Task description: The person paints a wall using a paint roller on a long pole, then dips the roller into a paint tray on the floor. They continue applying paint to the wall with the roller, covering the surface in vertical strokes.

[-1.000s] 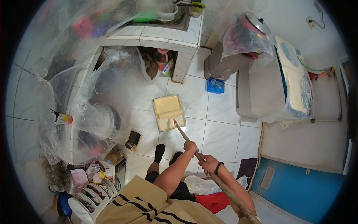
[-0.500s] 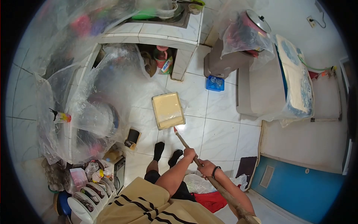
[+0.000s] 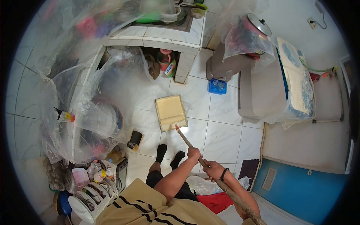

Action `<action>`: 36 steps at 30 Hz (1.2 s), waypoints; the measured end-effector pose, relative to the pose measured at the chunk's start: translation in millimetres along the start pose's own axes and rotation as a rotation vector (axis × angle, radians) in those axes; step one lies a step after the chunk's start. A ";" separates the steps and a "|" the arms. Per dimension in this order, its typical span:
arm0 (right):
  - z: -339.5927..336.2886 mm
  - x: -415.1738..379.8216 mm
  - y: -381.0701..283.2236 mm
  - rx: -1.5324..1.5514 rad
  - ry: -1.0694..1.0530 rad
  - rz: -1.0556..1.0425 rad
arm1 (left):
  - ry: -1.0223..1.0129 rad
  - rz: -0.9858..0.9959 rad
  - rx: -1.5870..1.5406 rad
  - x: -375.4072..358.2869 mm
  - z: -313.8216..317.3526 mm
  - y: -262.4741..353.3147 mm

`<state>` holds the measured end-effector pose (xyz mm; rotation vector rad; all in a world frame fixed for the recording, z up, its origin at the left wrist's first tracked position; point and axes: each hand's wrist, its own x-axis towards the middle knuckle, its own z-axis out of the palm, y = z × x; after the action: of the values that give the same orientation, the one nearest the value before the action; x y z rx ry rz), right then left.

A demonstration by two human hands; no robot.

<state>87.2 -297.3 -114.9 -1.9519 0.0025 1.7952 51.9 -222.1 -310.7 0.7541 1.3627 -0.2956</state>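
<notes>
Remote head-cam view of the floor work, w/ both hands closed on one long wooden pole (image 3: 185, 138). My L hand (image 3: 194, 153) is the fwd one, wrapped round the pole nearer the tray (image 3: 158, 116); my R hand (image 3: 213, 170), w/ a black band (image 3: 224, 174) at the wrist, grips just behind it, some fingers hidden from me. The pole runs diag. from lower R to the tray, its reddish far end at the tray's near edge, close to the roller (image 3: 171, 119). Roller lies crosswise in the near part of the tray, w/ cream paint (image 3: 169, 107) spread beyond it. Tray rests on white floor tiles (image 3: 221, 108), ahead of my feet in black socks (image 3: 161, 152).

Surroundings: L of feet, a black cylinder (image 3: 136, 138), exact kind I can't tell; R of and beyond the tray, a blue basket (image 3: 217, 87) on the floor, w/ small clear items inside. Upper L, a clear plastic sheet (image 3: 101, 80) hangs over a tiled table (image 3: 168, 35), w/ a labelled bottle (image 3: 170, 69) beneath. Lower ctr., red cloth (image 3: 215, 202) to the R of my legs
</notes>
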 end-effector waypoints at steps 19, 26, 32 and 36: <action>-1.2 33.4 -9.2 0.050 0.066 -0.035 | -0.076 0.050 -0.025 23.1 -3.8 31.4; 12.2 -27.8 -22.0 -0.478 0.190 -0.143 | -0.195 -0.033 -0.351 -23.2 1.3 9.7; 40.8 -16.1 -17.2 -0.705 0.267 -0.191 | -0.270 -0.126 -0.489 -22.4 -17.2 2.6; 53.9 13.7 -3.3 -0.749 0.305 -0.181 | -0.279 -0.204 -0.518 -3.1 -30.1 -4.0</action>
<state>39.6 -271.2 -127.7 -2.6041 -0.8228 1.4714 25.7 -206.5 -309.6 0.1360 1.1774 -0.1854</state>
